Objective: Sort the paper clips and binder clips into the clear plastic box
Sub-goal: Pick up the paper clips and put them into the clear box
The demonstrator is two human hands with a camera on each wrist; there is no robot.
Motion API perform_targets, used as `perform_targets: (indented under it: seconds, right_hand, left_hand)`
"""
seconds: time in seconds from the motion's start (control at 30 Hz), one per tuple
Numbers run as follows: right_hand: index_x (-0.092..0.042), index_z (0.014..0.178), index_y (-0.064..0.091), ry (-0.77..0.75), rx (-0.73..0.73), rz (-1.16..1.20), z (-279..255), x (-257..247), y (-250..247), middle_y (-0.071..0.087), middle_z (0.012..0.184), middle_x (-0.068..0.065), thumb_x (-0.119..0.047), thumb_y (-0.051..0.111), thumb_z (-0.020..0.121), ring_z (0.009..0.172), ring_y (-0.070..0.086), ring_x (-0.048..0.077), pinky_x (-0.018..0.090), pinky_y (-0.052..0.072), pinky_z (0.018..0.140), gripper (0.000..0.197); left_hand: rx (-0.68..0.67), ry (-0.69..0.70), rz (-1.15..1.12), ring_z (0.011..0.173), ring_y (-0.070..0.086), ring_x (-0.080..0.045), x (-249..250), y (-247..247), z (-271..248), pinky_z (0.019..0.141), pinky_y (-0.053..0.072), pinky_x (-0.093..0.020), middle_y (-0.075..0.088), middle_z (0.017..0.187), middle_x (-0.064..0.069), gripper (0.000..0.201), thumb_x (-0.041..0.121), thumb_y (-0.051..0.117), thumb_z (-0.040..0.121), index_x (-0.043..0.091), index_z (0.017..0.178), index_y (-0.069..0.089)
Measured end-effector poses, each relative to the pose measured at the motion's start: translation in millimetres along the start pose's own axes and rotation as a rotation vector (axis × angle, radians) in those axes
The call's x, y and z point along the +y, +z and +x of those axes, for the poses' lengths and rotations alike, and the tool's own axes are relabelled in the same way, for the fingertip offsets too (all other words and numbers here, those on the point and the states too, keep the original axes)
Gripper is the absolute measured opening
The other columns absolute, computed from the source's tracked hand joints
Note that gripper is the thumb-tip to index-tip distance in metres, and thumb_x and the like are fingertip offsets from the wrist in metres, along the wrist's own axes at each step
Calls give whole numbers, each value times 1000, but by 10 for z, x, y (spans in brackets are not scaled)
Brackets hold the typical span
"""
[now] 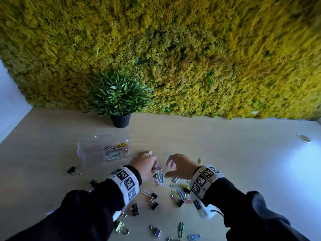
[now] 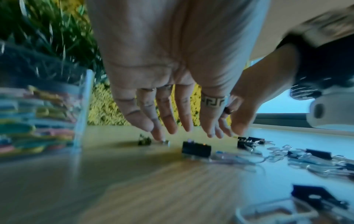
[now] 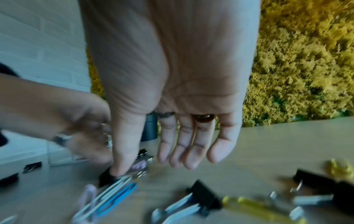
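Potted green plant (image 1: 116, 96) in black pot stands on light wooden table (image 1: 225, 153), against yellow-green moss wall (image 1: 191, 49). Round grommet (image 1: 303, 137) at table's right.

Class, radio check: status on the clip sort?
Left hand reaching into clips, grip unclear. Right hand open. Box holds paper clips only. Nothing blocking.

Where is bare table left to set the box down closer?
Bare wood lies left of the clear plastic box, beyond the lone black binder clip, and right of the yellow paper clip toward the grommet hole. The clips are crowded around both hands and nearer the person.
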State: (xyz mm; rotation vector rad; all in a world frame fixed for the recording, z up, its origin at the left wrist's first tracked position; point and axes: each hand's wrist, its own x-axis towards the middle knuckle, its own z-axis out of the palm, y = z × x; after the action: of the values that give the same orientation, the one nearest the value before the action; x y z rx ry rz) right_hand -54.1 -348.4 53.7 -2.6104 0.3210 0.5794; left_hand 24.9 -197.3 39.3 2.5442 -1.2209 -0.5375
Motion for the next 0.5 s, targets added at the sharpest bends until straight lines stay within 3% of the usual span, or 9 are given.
perform_targets:
  seconds: [0.13,0.23,0.3,0.4,0.5]
  right_hand:
    - [-10,116,52,76,54,75,52,-121,265,52,121,8,-42,74,70,97,49,18,32,44,91,60]
    - [-15,93,56,49,81,9,66,-174,286,60,115,10,-35,73,75,105,57,25,34,48,90,32]
    - [-17,87,61,14,90,39,38,-179,295,67,108,13,-29,69,80,102,61,26,32,48,87,16]
    - [-6,92,67,-6,109,48,-25,-166,330,68,103,16,-35,63,83,97,63,28,34,50,86,30]
    - [-6,95,67,-34,110,-32,-71,-135,374,65,108,16,-26,60,85,101,60,29,37,50,89,24]
  left_hand:
    - [-66,-86,-16,109,54,-25,24,52,149,88,40,-28,58,115,-10,16,15,57,86,14,101,58]
    - [-47,-132,-80,105,59,-27,-13,70,166,85,44,-27,62,104,-11,16,2,50,85,17,87,56]
    - [-24,-159,-74,105,58,-25,-45,71,136,85,44,-27,61,110,-9,17,4,52,86,10,101,58]
    - [34,-190,-64,108,54,-23,-90,47,79,89,44,-30,56,119,-9,27,6,52,87,12,114,51]
    - [100,-70,-51,113,48,-20,-74,65,2,91,44,-31,49,121,-2,32,9,55,85,18,116,52]
